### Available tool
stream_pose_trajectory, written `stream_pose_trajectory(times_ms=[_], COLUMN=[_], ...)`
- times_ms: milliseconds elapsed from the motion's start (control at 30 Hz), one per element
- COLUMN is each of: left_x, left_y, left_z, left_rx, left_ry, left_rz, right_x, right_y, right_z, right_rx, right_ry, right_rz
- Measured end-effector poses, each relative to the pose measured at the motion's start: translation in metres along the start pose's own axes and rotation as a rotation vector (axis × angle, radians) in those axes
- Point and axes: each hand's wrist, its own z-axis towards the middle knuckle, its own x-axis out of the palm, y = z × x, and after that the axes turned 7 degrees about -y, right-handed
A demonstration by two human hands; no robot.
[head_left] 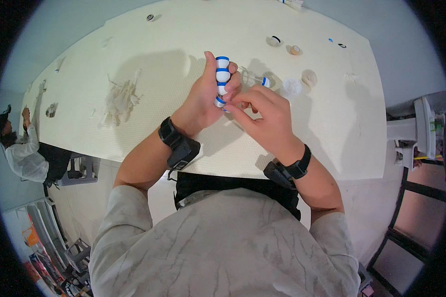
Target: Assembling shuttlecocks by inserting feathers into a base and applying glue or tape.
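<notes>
My left hand (pixel 206 94) is closed around a column of several small white rounded pieces with blue bands (pixel 223 75), its thumb pointing up along their side. They look like shuttlecock heads, though I cannot be sure. Close against the lowest piece, my right hand (pixel 265 110) has thumb and forefinger pinched together; what lies between those fingertips is too small to make out. Beyond the right hand lies another blue-banded white piece (pixel 266 82), with thin pale strands beside it. A translucent round white piece (pixel 292 87) rests to its right.
A pile of white feather-like strips (pixel 121 100) lies left on the pale table (pixel 173 29). Small round pieces (pixel 295 50) and a black ring (pixel 342 45) are scattered on the far right. Another person (pixel 27 148) sits at the left end. Shelves (pixel 421 128) stand right.
</notes>
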Motion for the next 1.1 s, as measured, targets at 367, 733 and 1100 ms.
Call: stream_pose_trajectory(times_ms=[367, 733, 1100], left_x=[0.009, -0.003, 0.01], left_y=[0.006, -0.006, -0.01], left_z=[-0.006, -0.004, -0.009], left_rx=[0.088, 0.042, 0.187], left_ry=[-0.009, 0.067, -0.005], left_rz=[0.18, -0.068, -0.06], right_x=[0.003, 0.001, 0.018], right_y=[-0.001, 0.001, 0.002], right_z=[-0.001, -0.004, -0.009], right_rx=[0.359, 0.199, 0.282], right_ry=[-0.042, 0.067, -0.005], right_rz=[0.18, 0.085, 0.183])
